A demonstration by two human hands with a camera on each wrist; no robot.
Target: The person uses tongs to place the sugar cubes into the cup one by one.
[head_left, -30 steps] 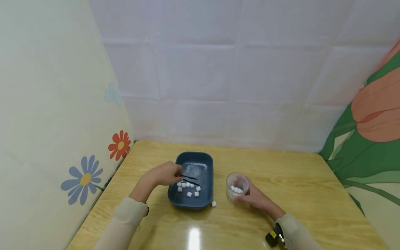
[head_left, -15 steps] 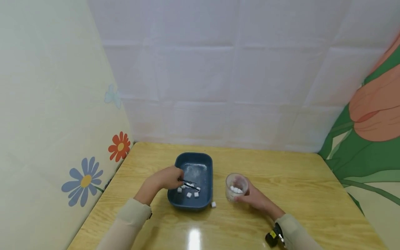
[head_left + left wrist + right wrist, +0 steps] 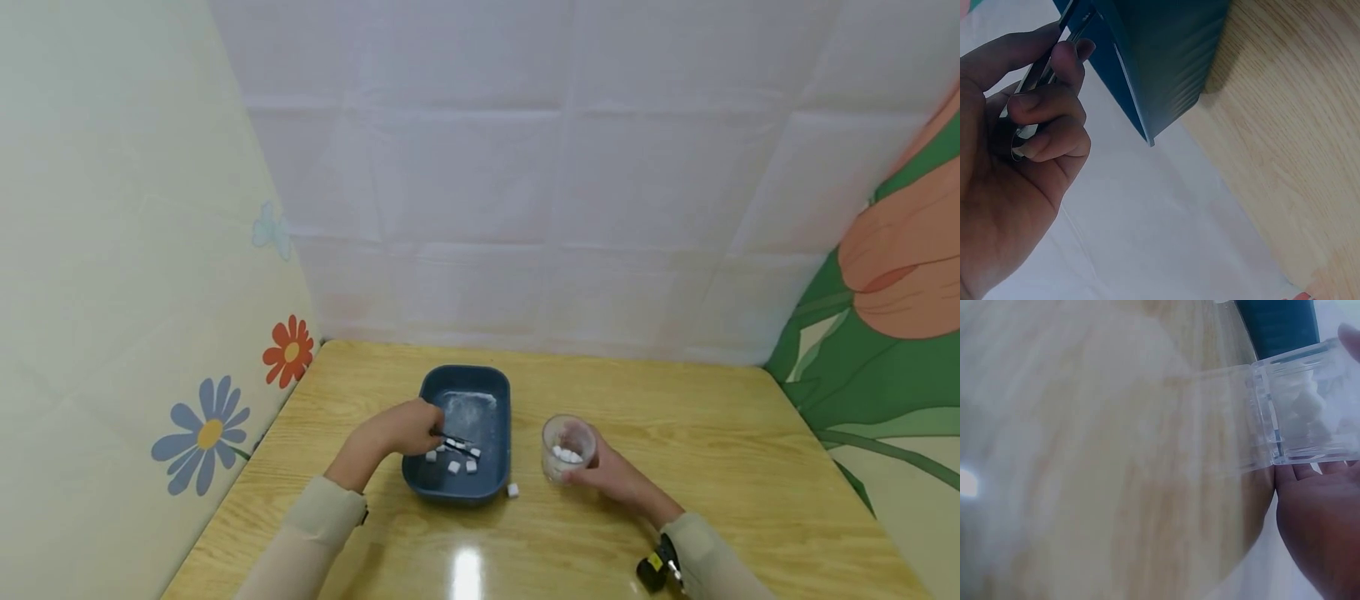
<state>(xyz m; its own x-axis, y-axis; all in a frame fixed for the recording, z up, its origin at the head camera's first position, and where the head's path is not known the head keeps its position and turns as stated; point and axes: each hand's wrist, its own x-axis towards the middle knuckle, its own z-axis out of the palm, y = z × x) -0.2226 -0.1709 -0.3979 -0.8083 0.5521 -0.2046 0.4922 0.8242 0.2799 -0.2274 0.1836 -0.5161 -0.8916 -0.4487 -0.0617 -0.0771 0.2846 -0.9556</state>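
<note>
My left hand (image 3: pixel 408 427) pinches a pair of dark tweezers (image 3: pixel 459 439) over the left rim of a blue rectangular tray (image 3: pixel 491 383). The tips of the tweezers reach down among several white cubes (image 3: pixel 454 467) in the near half of the tray. In the left wrist view, the fingers curl round the metal shanks of the tweezers (image 3: pixel 1038 70). My right hand (image 3: pixel 611 473) holds a clear glass (image 3: pixel 552 471) that stands on the table right of the tray. White cubes (image 3: pixel 567 455) lie at the bottom of the glass.
One loose white cube (image 3: pixel 513 491) lies on the wooden table (image 3: pixel 660 417) by the tray's near right corner. White powder marks the tray floor. A white sheet (image 3: pixel 465 192) hangs behind, with flower-printed panels at the left and right.
My left hand has come slightly down and to the right, bringing the tweezers' tips lower, onto the cubes. The tips stand a little closer together. The right hand and glass have stayed put.
</note>
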